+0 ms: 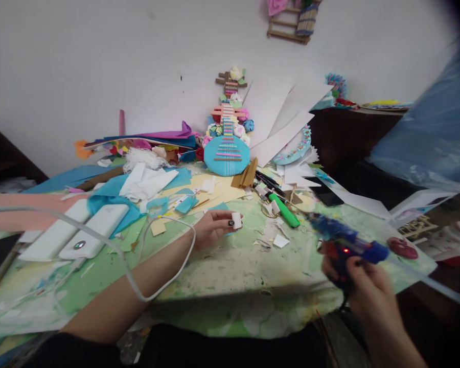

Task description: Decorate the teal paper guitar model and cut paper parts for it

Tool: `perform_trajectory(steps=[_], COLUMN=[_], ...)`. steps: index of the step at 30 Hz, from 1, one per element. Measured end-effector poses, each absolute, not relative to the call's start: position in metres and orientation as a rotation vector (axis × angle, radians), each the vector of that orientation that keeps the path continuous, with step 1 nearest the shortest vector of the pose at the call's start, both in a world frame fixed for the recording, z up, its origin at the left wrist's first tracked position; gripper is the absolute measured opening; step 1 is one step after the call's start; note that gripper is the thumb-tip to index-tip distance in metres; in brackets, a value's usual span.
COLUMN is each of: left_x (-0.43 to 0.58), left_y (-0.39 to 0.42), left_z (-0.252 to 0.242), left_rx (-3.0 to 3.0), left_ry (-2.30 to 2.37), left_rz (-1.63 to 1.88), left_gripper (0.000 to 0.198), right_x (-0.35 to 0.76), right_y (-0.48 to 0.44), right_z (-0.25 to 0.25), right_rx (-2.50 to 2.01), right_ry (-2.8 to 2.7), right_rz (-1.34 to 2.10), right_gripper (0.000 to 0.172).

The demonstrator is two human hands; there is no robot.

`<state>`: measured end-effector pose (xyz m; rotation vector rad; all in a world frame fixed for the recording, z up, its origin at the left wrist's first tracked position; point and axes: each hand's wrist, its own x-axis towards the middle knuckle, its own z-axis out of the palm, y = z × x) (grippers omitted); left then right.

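Between the fingertips of my left hand (214,227) is a small white piece (236,220), held up over the middle of the table. My right hand (362,278) is wrapped round the handle of a blue glue gun (333,230), whose red light is lit. A clear glue stick (433,286) sticks out of its back, and its nozzle points left toward the table's middle. Beyond my hands a blue paper lute (227,156) with coloured strips and strings leans upright against the wall. A white paper scrap (281,241) lies between my hands.
A white cable (126,260) loops over my left forearm. Two white power banks (94,232) lie at the left. A green utility knife (285,210), pens and a black phone (325,191) lie right of centre. White paper sheets (287,133) lean at the back right.
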<state>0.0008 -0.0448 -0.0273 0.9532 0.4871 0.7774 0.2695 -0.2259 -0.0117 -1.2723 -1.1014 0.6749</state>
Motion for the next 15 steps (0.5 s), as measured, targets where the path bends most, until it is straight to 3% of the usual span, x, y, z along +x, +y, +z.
perform_trajectory(steps=[4, 15], left_x=[-0.003, -0.002], left_y=[-0.045, -0.051], left_z=[-0.029, -0.022], left_rx=[0.986, 0.977], left_ry=[0.447, 0.416], left_rz=[0.697, 0.673], left_gripper=[0.036, 0.035], right_x=[0.214, 0.175], right_y=[-0.217, -0.215], right_z=[-0.022, -0.031], right_rx=[-1.118, -1.310], right_ry=[-1.227, -1.256], right_rz=[0.864, 0.684], right_gripper=[0.031, 0.028])
